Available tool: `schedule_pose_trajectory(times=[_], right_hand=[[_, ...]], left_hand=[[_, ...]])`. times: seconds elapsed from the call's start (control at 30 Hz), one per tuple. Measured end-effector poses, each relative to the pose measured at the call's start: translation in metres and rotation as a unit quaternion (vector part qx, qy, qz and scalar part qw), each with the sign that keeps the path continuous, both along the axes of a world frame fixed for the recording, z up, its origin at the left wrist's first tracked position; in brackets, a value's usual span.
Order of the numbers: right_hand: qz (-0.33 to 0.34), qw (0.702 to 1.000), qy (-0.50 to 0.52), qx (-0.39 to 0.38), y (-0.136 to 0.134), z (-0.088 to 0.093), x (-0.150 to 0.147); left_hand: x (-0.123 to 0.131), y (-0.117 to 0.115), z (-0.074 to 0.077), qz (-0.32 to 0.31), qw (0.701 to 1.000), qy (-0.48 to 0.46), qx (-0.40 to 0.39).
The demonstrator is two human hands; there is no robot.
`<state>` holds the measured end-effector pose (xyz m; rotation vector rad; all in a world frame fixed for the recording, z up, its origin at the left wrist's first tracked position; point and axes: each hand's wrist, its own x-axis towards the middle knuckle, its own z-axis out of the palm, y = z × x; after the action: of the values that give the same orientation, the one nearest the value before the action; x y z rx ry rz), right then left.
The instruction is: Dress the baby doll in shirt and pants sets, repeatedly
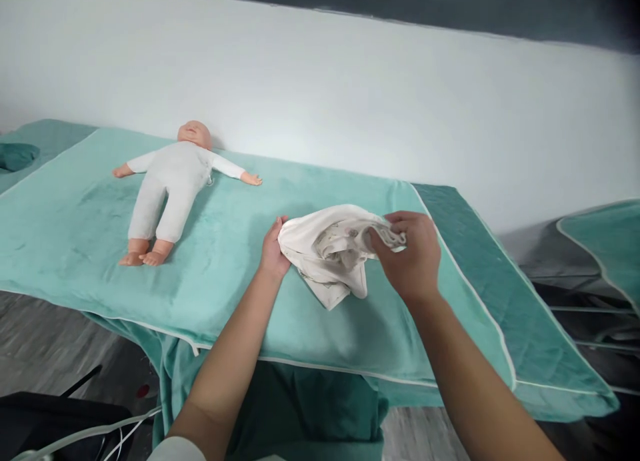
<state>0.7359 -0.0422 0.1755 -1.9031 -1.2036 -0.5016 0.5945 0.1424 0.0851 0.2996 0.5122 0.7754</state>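
Note:
A white baby garment [325, 234] with a faint printed pattern hangs bunched between my two hands, just above the green bed cover. My left hand [275, 249] grips its left end, fingers partly hidden behind the cloth. At the right, my right hand [413, 254] pinches the gathered edge between thumb and fingers. The exact cut of the garment is hard to make out in its folds. Farther left, a baby doll [173, 171] in a white body suit lies on its back, arms spread, apart from both hands.
The green cover [225, 301] spreads over a bed against a white wall [320, 107]. A darker quilted layer [500, 301] shows at the right end. Another green-covered surface [607, 237] stands farther right. Pale cables [100, 434] and a black object [60, 421] are at lower left.

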Motion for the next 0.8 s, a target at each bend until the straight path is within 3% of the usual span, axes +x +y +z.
schedule_pose_trajectory(times=[0.13, 0.2, 0.3, 0.4, 0.53, 0.67, 0.8], right_hand=[[0.123, 0.988, 0.048, -0.083, 0.003, -0.031, -0.020], [0.152, 0.976, 0.046, -0.149, 0.011, -0.048, -0.024], [0.123, 0.965, 0.051, -0.225, 0.028, -0.069, -0.025], [0.072, 0.966, 0.073, -0.236, 0.044, -0.078, -0.025], [0.097, 0.963, 0.215, -0.133, 0.044, -0.072, -0.021], [0.053, 0.907, 0.417, 0.010, 0.019, -0.049, -0.003], [0.014, 0.874, 0.438, 0.209, -0.019, -0.021, 0.020]], left_hand=[[0.000, 0.001, -0.002, 0.013, 1.000, -0.006, 0.000], [0.000, 0.000, -0.001, 0.011, 1.000, -0.007, -0.005], [-0.001, -0.002, 0.001, 0.005, 1.000, -0.009, 0.015], [-0.004, -0.003, 0.003, -0.003, 0.999, -0.013, 0.046], [-0.009, -0.001, 0.005, -0.012, 0.999, -0.008, 0.048], [-0.011, 0.000, 0.007, 0.003, 1.000, 0.005, 0.026], [-0.011, 0.000, 0.008, 0.014, 1.000, 0.003, 0.019]])
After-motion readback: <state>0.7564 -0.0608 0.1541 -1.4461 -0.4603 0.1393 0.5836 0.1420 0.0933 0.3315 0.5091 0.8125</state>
